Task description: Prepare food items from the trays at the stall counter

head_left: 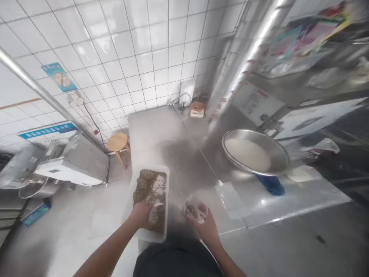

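Observation:
A clear rectangular plastic tub point(166, 181) of small brown-green grains sits at the near left edge of a steel counter point(178, 150). My left hand point(142, 214) is inside the tub's near end, closed around a small white scoop among the grains. My right hand point(205, 227) holds a small clear plastic cup point(196, 209) with a few grains in it, just to the right of the tub. The picture is blurred, so the scoop's shape is unclear.
A wide steel bowl point(278, 148) of white liquid stands on a blue base at the right. A clear plastic bag point(229, 196) lies on the counter between the cup and the bowl. A wooden stool point(117, 142) and a white machine point(77, 163) stand at the left, small items at the back wall.

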`<action>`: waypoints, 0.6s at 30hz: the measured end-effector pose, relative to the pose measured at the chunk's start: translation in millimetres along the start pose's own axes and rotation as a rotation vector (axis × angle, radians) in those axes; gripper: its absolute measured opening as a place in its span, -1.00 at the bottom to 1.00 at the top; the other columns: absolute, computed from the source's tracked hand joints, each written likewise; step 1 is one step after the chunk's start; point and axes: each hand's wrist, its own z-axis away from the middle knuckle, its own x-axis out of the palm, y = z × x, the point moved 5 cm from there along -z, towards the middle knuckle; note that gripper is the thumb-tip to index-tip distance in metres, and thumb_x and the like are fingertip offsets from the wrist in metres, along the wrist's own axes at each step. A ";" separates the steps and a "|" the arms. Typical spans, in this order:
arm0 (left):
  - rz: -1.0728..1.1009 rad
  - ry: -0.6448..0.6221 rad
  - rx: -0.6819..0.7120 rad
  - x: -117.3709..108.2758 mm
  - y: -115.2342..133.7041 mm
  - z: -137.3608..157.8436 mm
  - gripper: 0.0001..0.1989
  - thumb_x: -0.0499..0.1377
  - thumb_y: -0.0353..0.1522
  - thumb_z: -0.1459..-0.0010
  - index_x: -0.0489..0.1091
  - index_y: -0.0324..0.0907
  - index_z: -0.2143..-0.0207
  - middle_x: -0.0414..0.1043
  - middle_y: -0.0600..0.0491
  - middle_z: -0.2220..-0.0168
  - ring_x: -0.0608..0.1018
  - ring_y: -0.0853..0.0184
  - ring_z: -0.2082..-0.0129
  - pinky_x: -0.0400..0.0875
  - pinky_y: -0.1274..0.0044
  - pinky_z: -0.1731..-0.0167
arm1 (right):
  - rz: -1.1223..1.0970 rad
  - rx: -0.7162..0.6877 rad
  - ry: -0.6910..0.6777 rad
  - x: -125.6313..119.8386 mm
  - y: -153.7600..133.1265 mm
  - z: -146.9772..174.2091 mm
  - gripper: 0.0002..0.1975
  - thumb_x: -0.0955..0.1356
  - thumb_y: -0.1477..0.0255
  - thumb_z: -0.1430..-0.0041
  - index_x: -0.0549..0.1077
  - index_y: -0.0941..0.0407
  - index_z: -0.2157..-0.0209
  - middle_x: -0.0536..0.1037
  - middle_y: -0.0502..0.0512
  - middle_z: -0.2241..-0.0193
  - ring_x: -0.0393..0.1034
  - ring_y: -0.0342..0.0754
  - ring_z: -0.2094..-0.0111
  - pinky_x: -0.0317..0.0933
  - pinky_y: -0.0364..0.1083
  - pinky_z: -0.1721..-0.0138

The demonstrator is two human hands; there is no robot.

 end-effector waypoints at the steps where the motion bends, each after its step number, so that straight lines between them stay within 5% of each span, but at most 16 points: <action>1: -0.008 0.010 -0.031 -2.0 -2.3 5.8 -0.36 0.35 -0.37 -0.15 0.43 -0.19 -0.30 0.59 -0.18 -0.12 0.63 -0.08 -0.09 0.58 0.22 -0.01 | -0.011 0.013 -0.011 -0.6 -1.4 1.1 0.08 0.58 -0.21 0.16 0.34 0.16 -0.25 0.49 0.43 -0.23 0.43 0.42 -0.28 0.28 0.34 -0.40; 7: -0.040 0.020 0.010 -7.8 9.1 21.1 -0.67 0.20 -0.47 -0.24 0.58 -0.16 -0.03 0.62 -0.13 0.01 0.64 -0.02 0.00 0.56 0.25 0.03 | -0.038 0.070 -0.035 -1.7 -10.9 5.5 0.18 0.57 -0.23 0.19 0.31 0.23 -0.30 0.47 0.46 -0.26 0.42 0.40 -0.28 0.29 0.34 -0.39; 12: -0.063 0.119 -0.066 -11.8 9.2 0.6 -0.37 0.12 -0.52 -0.32 0.32 -0.32 -0.43 0.52 -0.26 -0.19 0.54 -0.09 -0.17 0.50 0.18 -0.14 | -0.043 0.050 -0.033 -1.5 -31.3 6.3 0.16 0.56 -0.22 0.21 0.34 0.25 -0.26 0.49 0.50 -0.23 0.42 0.39 -0.28 0.29 0.31 -0.37; 18: -0.046 0.151 -0.078 -12.5 -8.5 -30.9 -0.34 0.03 -0.55 -0.38 0.24 -0.27 -0.50 0.51 -0.22 -0.22 0.53 -0.04 -0.21 0.48 0.19 -0.19 | -0.040 0.097 -0.026 -4.3 -37.1 8.4 0.20 0.56 -0.22 0.27 0.33 0.26 -0.27 0.49 0.51 -0.25 0.42 0.41 -0.29 0.31 0.29 -0.37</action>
